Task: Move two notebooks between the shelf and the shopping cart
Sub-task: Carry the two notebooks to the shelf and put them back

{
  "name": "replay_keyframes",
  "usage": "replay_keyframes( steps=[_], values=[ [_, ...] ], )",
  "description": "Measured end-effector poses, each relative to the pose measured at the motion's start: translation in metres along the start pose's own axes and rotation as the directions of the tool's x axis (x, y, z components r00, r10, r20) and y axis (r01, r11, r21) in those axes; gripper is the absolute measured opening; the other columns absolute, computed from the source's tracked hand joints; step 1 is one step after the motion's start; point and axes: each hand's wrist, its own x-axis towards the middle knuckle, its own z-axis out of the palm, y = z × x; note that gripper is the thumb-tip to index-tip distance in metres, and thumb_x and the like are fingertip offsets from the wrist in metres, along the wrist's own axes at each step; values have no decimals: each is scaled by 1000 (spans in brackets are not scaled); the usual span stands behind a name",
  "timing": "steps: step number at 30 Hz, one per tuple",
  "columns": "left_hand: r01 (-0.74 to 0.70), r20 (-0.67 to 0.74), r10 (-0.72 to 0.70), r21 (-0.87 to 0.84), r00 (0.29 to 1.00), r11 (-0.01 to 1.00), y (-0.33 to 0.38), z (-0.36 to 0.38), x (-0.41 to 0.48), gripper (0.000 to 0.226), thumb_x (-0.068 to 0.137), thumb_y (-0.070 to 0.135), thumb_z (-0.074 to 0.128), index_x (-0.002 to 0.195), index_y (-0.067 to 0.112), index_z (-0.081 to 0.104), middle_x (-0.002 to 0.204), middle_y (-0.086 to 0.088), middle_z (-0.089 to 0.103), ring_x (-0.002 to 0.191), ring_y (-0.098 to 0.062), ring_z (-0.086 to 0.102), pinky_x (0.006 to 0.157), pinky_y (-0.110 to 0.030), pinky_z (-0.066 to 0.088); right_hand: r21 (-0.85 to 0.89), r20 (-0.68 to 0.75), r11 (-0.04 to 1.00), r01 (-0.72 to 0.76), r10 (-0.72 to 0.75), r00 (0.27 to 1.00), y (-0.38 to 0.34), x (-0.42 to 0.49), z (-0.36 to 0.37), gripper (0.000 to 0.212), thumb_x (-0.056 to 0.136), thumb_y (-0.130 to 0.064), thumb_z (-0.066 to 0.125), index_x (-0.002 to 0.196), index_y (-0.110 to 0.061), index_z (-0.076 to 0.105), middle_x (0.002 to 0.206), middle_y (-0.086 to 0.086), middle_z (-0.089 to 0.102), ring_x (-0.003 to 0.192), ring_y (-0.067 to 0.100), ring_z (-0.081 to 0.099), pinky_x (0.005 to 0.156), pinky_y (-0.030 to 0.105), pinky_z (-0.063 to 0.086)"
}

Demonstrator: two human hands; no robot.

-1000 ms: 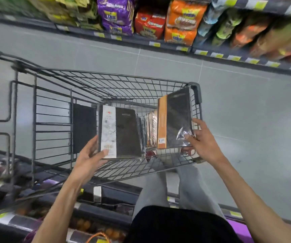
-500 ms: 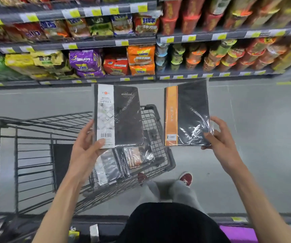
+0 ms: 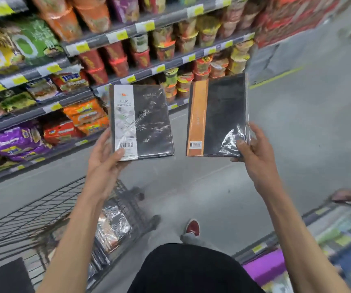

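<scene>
My left hand [image 3: 105, 161] holds a black notebook with a white band [image 3: 142, 121] by its lower left corner, upright in front of me. My right hand [image 3: 252, 153] grips a black notebook with an orange band [image 3: 219, 117] by its lower right corner, wrapped in clear plastic. Both notebooks are raised above the aisle floor, side by side and apart. The wire shopping cart [image 3: 33, 216] sits low at the left, below my left forearm, with several wrapped notebooks [image 3: 113, 227] still inside it.
Shelves of noodle packs and cups [image 3: 111, 60] run along the far side of the grey aisle floor [image 3: 297, 144]. A nearer shelf edge [image 3: 328, 235] with blurred goods is at the lower right. My red shoe [image 3: 192, 227] is on the floor below.
Both notebooks have come up out of the cart and are held higher. The view has swung right, so the cart now lies lower left and a near shelf appears at the lower right.
</scene>
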Motion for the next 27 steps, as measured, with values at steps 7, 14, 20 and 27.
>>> replay_keyframes(
  steps=[7, 14, 20, 27],
  values=[
    [22, 234, -33, 47, 972, 999, 3, 108, 66, 63, 93, -10, 50, 150, 13, 38, 136, -4, 63, 115, -21, 65, 85, -36, 59, 105, -227, 994, 25, -1, 974, -10, 17, -83, 50, 100, -5, 56, 145, -19, 42, 84, -11, 74, 73, 5, 68, 62, 23, 57],
    [141, 458, -167, 91, 873, 986, -10, 222, 151, 61, 87, -3, 57, 143, 17, 46, 130, -3, 67, 125, -31, 58, 99, -47, 50, 214, -470, 977, 19, 86, 878, -6, 44, -140, 49, 99, -6, 57, 143, -26, 47, 85, 0, 77, 79, 12, 70, 85, 30, 57],
    [182, 668, -316, 265, 673, 947, -23, 343, 243, 57, 87, -3, 58, 140, 16, 48, 141, -16, 58, 134, -42, 49, 98, -49, 50, 287, -671, 955, 70, 148, 726, -9, 73, -174, 50, 98, -9, 58, 142, -31, 48, 80, -5, 75, 77, 8, 71, 79, 29, 59],
    [141, 797, -481, 464, 366, 875, -39, 475, 296, 53, 91, -6, 53, 140, 13, 48, 137, -9, 62, 124, -33, 58, 88, -45, 57, 392, -866, 889, 237, 270, 420, 3, 84, -170, 52, 91, -17, 64, 138, -39, 54, 111, 13, 75, 99, 30, 68, 96, 48, 52]
  ],
)
